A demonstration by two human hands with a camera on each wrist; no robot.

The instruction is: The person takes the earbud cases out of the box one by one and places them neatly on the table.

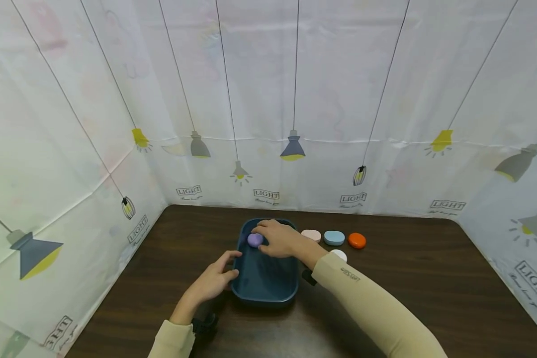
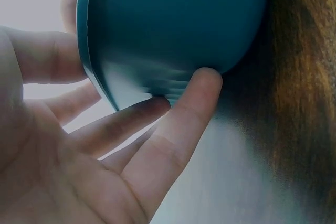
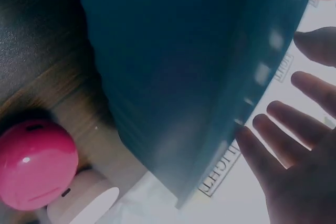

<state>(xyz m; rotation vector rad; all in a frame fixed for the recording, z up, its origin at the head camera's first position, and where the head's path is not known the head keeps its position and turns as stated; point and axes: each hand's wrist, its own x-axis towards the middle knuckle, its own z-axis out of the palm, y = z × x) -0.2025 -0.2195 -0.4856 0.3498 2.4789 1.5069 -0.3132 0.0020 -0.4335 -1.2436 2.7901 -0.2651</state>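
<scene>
A dark teal plastic bin (image 1: 264, 278) stands on the table, and a purple rounded case (image 1: 255, 240) lies inside near its far left. My left hand (image 1: 212, 281) is at the bin's left side; in the left wrist view its fairly straight fingers (image 2: 189, 108) touch the outer wall. Over the far part of the bin reaches my right hand (image 1: 279, 239), close beside the purple case. The right wrist view shows its fingers (image 3: 299, 124) spread, with nothing visible between them. The bin's wall hides the purple case in that view.
Right of the bin lie a pale pink case (image 1: 312, 234), a light blue case (image 1: 334, 237), an orange-red case (image 1: 357, 240) and a white case (image 1: 339, 255), partly behind the right forearm. A printed curtain (image 1: 250, 99) borders the dark wooden table (image 1: 407, 278).
</scene>
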